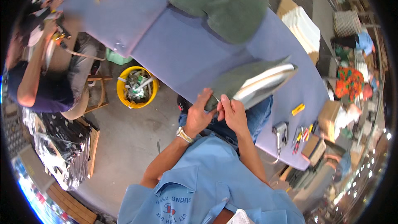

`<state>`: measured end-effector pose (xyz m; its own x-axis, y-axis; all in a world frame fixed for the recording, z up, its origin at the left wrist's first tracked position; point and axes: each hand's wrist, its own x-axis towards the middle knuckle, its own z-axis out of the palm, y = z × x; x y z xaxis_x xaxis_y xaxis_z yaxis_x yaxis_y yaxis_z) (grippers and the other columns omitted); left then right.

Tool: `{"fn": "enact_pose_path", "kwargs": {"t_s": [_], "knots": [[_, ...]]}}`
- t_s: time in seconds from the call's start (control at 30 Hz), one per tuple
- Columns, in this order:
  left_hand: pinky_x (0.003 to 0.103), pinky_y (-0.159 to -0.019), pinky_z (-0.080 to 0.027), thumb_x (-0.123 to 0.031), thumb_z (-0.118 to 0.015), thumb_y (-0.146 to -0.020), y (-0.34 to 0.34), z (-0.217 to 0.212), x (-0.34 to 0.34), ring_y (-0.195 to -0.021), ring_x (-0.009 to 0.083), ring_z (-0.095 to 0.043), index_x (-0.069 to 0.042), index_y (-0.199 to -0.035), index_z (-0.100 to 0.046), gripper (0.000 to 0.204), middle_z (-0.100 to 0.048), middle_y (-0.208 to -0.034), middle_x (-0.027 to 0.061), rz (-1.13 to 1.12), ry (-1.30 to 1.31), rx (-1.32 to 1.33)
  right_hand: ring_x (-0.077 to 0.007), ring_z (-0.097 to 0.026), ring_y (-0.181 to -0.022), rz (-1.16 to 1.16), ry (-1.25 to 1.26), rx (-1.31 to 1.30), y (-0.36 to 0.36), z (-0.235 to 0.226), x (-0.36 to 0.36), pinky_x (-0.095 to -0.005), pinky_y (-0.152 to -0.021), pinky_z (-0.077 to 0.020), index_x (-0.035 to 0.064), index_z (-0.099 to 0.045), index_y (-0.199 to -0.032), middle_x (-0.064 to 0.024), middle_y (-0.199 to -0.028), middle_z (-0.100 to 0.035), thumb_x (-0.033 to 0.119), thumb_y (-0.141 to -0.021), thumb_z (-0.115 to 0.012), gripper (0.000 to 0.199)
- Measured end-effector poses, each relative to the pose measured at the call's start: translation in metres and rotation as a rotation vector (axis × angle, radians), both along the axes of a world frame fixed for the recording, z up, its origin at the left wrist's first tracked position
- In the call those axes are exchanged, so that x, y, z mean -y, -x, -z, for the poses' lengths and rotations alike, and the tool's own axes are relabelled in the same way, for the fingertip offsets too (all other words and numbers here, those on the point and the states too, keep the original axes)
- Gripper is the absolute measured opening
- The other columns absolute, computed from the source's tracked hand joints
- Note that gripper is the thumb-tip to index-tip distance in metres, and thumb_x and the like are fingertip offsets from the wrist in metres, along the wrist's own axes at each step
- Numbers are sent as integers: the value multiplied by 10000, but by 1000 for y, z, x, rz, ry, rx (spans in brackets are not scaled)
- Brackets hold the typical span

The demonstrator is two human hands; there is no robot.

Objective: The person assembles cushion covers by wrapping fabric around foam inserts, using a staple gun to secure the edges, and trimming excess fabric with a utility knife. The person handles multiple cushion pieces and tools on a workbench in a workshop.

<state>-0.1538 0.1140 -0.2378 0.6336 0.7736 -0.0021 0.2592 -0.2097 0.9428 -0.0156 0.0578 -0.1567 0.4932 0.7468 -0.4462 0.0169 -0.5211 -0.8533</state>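
Grey-green fabric panel [248, 81], pale lining showing, is held over our lap at the purple table [182, 54] edge. Left hand [199, 114] and right hand [233, 114] both pinch its near corner, fingers closed. We judge positioning underway; next needs a steady grip.

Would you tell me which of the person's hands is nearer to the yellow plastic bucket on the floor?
Left. The left hand grips the grey-green fabric-covered panel on the side toward the yellow plastic bucket; the right hand holds it just beyond, farther from the bucket.

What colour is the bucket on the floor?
Yellow: the bucket shows clearly in the head view.
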Motion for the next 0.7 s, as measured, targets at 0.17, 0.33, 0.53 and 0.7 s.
{"fn": "enact_pose_path", "kwargs": {"t_s": [0.17, 0.33, 0.53, 0.7], "knots": [[458, -1178, -424, 28, -824, -739, -8, -2, -9, -1385, 367, -530, 14, -1351, -600, 651, -594, -1436, 214, -2, -61, 66, -132, -600, -496, 69, -38, -113, -3, 9, 6, -286, -499, -447, 19, -634, -718, -50, -527, -579, 445, -1101, -473, 596], [478, -1161, -441, 23, -844, -711, -6, -6, -14, -1380, 368, -536, 7, -1334, -625, 661, -605, -1436, 187, 35, -83, 60, -129, -606, -500, 81, -31, -86, 2, 8, 7, -282, -503, -457, 19, -638, -699, -45, -526, -585, 450, -1102, -470, 612], [487, -1162, -442, 44, -842, -680, -6, -9, -19, -1376, 366, -541, -33, -1341, -643, 694, -611, -1444, 140, 75, -102, 49, -145, -612, -476, 56, 77, 55, 6, -1, 9, -300, -505, -468, 27, -660, -659, -55, -496, -587, 470, -1092, -467, 649], [480, -1163, -443, 64, -833, -675, -6, -12, -22, -1364, 364, -554, -42, -1341, -648, 699, -627, -1428, 131, 75, -115, 71, -172, -623, -457, 10, 132, 125, 6, -8, 7, -317, -505, -477, 28, -667, -649, -68, -480, -587, 476, -1091, -452, 665]]}}
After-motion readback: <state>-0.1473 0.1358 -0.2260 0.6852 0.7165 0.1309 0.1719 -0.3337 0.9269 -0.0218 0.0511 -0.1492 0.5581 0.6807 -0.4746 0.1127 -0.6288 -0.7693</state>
